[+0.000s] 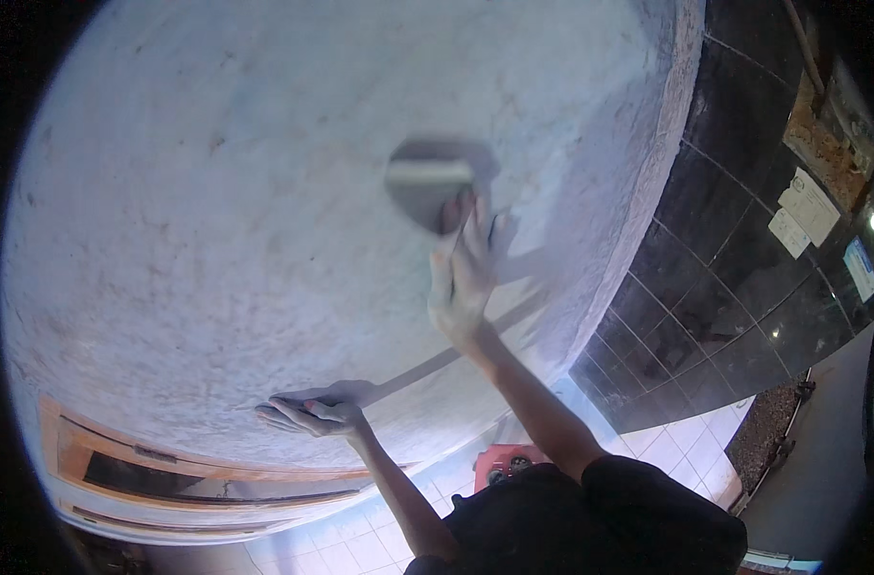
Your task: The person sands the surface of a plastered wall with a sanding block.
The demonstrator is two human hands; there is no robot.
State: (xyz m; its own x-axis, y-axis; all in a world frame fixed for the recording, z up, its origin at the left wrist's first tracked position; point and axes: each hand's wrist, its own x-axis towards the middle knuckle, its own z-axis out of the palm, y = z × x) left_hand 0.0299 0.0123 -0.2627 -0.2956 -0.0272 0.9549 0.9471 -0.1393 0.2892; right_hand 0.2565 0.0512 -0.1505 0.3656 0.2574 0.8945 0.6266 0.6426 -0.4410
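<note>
My right hand (465, 277), coated in pale dust, grips a blurred grey flat-bladed tool (416, 188) at the pale blue-white plastered wall (264, 180). A light band crosses the tool; its exact kind is too blurred to tell. Lower and to the left, my left hand (314, 419) is stretched out at the wall, dusty too, with its thumb apart from the fingers and nothing seen in it. Both arms cast shadows on the plaster. The wall has faint brownish specks and a mottled texture low on the left.
A dark tiled surface (710, 287) borders the wall on the right, bearing papers (807, 208) and a blue-and-white packet (860, 267). An orange-brown frame (70, 445) is at lower left. Below are a red object (491, 460) and a white tiled floor (350, 550).
</note>
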